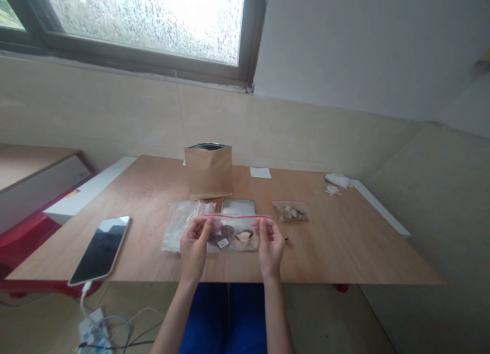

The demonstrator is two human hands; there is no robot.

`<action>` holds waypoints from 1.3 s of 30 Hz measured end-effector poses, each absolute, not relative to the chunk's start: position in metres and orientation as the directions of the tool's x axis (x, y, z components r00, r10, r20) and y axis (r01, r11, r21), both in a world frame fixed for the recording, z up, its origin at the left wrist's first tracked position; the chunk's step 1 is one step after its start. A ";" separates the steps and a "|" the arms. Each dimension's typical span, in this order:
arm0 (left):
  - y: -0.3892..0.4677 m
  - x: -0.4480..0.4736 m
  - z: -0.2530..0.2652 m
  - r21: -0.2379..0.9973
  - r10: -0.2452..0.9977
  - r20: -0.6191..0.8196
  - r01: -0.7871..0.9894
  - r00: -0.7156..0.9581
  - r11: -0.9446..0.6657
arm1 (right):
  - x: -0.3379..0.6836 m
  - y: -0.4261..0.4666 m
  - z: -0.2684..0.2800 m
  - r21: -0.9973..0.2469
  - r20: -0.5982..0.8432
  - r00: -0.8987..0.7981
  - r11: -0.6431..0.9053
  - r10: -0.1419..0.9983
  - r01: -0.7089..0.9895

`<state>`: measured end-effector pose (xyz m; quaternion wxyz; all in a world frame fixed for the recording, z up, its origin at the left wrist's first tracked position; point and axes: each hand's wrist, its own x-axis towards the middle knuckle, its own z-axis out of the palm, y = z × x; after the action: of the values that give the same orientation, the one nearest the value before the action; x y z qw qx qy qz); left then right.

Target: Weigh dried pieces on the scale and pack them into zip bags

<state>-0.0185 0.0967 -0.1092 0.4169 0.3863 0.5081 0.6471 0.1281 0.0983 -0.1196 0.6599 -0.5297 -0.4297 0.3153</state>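
A clear zip bag (233, 244) with a red strip along its top is stretched between my two hands over the near part of the table. Dark and pale dried slices and a small white packet show inside it. My left hand (195, 244) pinches the top left corner, thumb on the near face. At the top right corner my right hand (271, 244) pinches in the same way. Behind the bag lies a flat silver-topped device (238, 207), partly covered by it. Beside my left hand is a pile of clear plastic bags (175, 226).
A brown stand-up pouch (210, 171) with an open top stands at the back. Another filled zip bag (291, 211) lies to the right. A phone (103, 249) with a cable rests at the left edge. White paper (260, 172) and crumpled tissue (337, 180) lie toward the wall.
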 end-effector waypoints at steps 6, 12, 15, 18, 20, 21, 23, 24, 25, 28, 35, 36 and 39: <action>0.096 -0.017 -0.110 0.981 0.919 0.106 -0.110 -0.380 -0.158 | 0.125 0.097 -0.119 -0.974 0.210 0.431 0.227 0.877 0.013; 0.098 -0.019 -0.112 0.971 0.962 0.092 -0.190 -0.258 -0.144 | 0.129 0.101 -0.127 -0.976 0.131 0.453 0.196 0.882 -0.099; 0.098 -0.019 -0.114 0.979 0.970 0.075 -0.166 -0.233 -0.116 | 0.130 0.101 -0.128 -0.976 0.109 0.412 0.176 0.905 -0.128; 0.097 -0.017 -0.115 0.982 0.966 0.050 -0.165 -0.255 -0.094 | 0.129 0.100 -0.127 -0.982 0.115 0.384 0.163 0.916 -0.093; 0.096 -0.016 -0.115 0.982 0.960 0.051 -0.159 -0.276 -0.098 | 0.127 0.100 -0.125 -0.986 0.117 0.361 0.151 0.925 -0.067; 0.096 -0.016 -0.115 0.983 0.956 0.056 -0.151 -0.287 -0.103 | 0.126 0.099 -0.125 -0.988 0.114 0.344 0.144 0.932 -0.062; 0.096 -0.016 -0.114 0.984 0.950 0.068 -0.135 -0.303 -0.114 | 0.125 0.099 -0.125 -0.989 0.105 0.325 0.134 0.940 -0.066; 0.096 -0.016 -0.114 0.985 0.949 0.074 -0.126 -0.307 -0.117 | 0.124 0.099 -0.125 -0.989 0.102 0.332 0.132 0.938 -0.071; 0.096 -0.016 -0.114 0.986 0.948 0.079 -0.115 -0.308 -0.120 | 0.124 0.099 -0.125 -0.988 0.100 0.348 0.135 0.932 -0.077; 0.095 -0.017 -0.113 0.990 0.950 0.097 -0.067 -0.296 -0.122 | 0.123 0.100 -0.126 -0.984 0.095 0.400 0.147 0.912 -0.102; 0.094 -0.016 -0.119 0.983 0.937 0.170 0.115 -0.305 -0.141 | 0.126 0.099 -0.128 -0.978 0.098 0.426 0.167 0.899 -0.127; 0.095 -0.016 -0.120 0.982 0.935 0.173 0.124 -0.310 -0.141 | 0.126 0.099 -0.129 -0.977 0.103 0.422 0.172 0.901 -0.127; 0.096 -0.017 -0.119 0.984 0.934 0.166 0.117 -0.315 -0.135 | 0.127 0.099 -0.130 -0.976 0.109 0.421 0.178 0.901 -0.127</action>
<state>-0.0166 0.0956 -0.1194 0.3474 0.4707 0.5583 0.5882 0.1266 0.0993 -0.1297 0.6686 -0.5133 -0.3767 0.3842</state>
